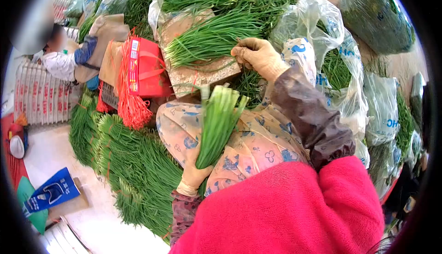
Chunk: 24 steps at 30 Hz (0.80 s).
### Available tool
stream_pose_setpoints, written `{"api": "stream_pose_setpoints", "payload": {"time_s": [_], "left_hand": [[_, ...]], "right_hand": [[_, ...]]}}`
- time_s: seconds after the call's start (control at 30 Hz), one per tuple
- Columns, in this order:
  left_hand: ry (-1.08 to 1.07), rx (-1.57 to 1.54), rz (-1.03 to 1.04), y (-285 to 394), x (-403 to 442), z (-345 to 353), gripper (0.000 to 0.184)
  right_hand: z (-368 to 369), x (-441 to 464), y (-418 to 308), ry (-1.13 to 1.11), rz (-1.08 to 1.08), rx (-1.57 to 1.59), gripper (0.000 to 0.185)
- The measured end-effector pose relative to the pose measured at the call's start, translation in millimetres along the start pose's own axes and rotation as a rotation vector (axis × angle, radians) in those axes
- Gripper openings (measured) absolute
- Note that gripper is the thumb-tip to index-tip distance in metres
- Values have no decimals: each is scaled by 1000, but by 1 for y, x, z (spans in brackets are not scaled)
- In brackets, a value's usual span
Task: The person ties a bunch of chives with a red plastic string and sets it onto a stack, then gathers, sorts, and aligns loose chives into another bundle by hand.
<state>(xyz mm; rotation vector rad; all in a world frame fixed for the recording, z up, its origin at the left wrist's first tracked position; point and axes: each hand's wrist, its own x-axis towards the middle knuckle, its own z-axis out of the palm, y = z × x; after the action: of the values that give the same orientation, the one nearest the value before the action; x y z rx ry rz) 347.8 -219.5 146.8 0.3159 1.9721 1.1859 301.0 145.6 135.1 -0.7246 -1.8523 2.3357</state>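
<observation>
My left hand [195,176], in a pale glove, is wrapped round a bunch of green stalks [217,123], its pale cut ends pointing up over my lap. Raised at the right edge of a speckled board [202,78], my right hand [258,57], also gloved, has its fingers pinched together; what they hold, if anything, is too small to name. A loose pile of long green stalks [214,35] lies on the board, its leafy ends near my right hand. Left of the board stands a red box [151,72] with red ties [126,88] hanging over its side.
Tied green bundles [133,162] lie in rows at the left. Clear plastic bags [317,17] of greens stand at the right, with a large wrapped bundle [377,17] behind. A person [60,63] sits at the upper left. A blue bag [53,194] lies at lower left.
</observation>
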Motion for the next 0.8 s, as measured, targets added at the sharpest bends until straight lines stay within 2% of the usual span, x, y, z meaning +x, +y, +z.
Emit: {"api": "stream_pose_setpoints", "payload": {"time_s": [0.03, 0.1, 0.13, 0.17, 0.2, 0.23, 0.3, 0.33, 0.37, 0.4, 0.47, 0.5, 0.57, 0.6, 0.67, 0.7, 0.77, 0.8], "left_hand": [[51, 183, 48, 5, 1, 6, 75], [59, 186, 84, 1, 3, 12, 77], [67, 273, 96, 4, 4, 14, 76], [72, 364, 109, 6, 4, 14, 75], [68, 365, 109, 3, 5, 14, 75], [89, 463, 192, -2, 7, 14, 75], [102, 564, 277, -1, 9, 13, 75], [92, 546, 241, 2, 7, 13, 74], [85, 526, 203, 5, 4, 13, 74], [83, 527, 198, 8, 2, 14, 74], [60, 318, 63, 13, 0, 16, 77], [60, 315, 63, 9, 0, 16, 77], [107, 268, 216, -3, 3, 17, 75], [108, 265, 220, 0, 4, 18, 75], [86, 235, 236, 7, 3, 18, 77], [86, 236, 236, 5, 3, 17, 77], [43, 234, 178, 1, 2, 14, 78], [39, 237, 177, -1, 2, 13, 78]], "right_hand": [[6, -6, -7, 18, -41, -73, 18], [10, -18, -16, -220, -277, -525, 24], [18, -26, -27, -319, -314, -845, 34], [30, -33, -41, -453, -127, -1069, 42], [40, -37, -35, -477, -202, -1209, 41], [47, -39, -23, -497, -276, -1347, 41], [56, -41, 2, -546, -420, -1272, 46], [58, -45, 2, -597, -299, -1253, 58], [57, -45, 5, -598, -295, -1248, 58], [54, -45, 12, -496, -287, -1161, 64], [51, -43, 20, -302, -273, -1083, 76], [51, -43, 21, -181, -206, -1003, 73], [47, -43, 24, -142, -54, -929, 72], [46, -42, 28, -140, -56, -933, 72], [46, -43, 38, -168, -318, -943, 67], [46, -41, 37, -167, -318, -942, 67], [45, -36, 30, -230, -653, -1012, 64], [43, -34, 23, -372, -533, -947, 53]]}}
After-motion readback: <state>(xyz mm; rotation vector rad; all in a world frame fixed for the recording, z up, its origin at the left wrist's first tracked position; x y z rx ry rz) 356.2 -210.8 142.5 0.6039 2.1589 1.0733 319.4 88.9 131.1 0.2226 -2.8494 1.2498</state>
